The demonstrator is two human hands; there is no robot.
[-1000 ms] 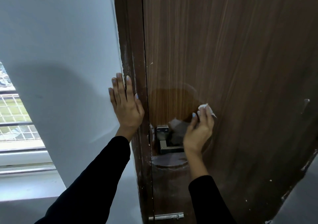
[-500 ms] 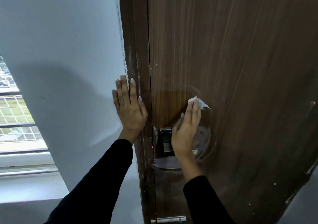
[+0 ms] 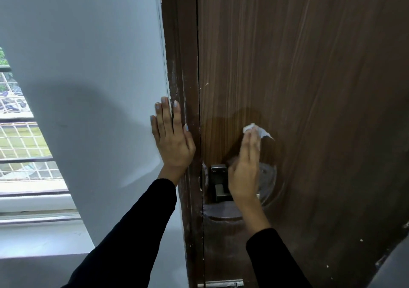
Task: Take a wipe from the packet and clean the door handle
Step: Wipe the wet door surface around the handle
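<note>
- Left hand [image 3: 172, 141] lies flat, fingers straight, across the edge where the white wall [image 3: 88, 66] meets the door frame [image 3: 179, 44]
- Right hand [image 3: 244, 172] presses a white wipe [image 3: 257, 130] against the wooden door [image 3: 309, 88] with straight fingers, above the door handle [image 3: 218, 181]
- Handle partly hidden behind that hand
- Packet out of view
</note>
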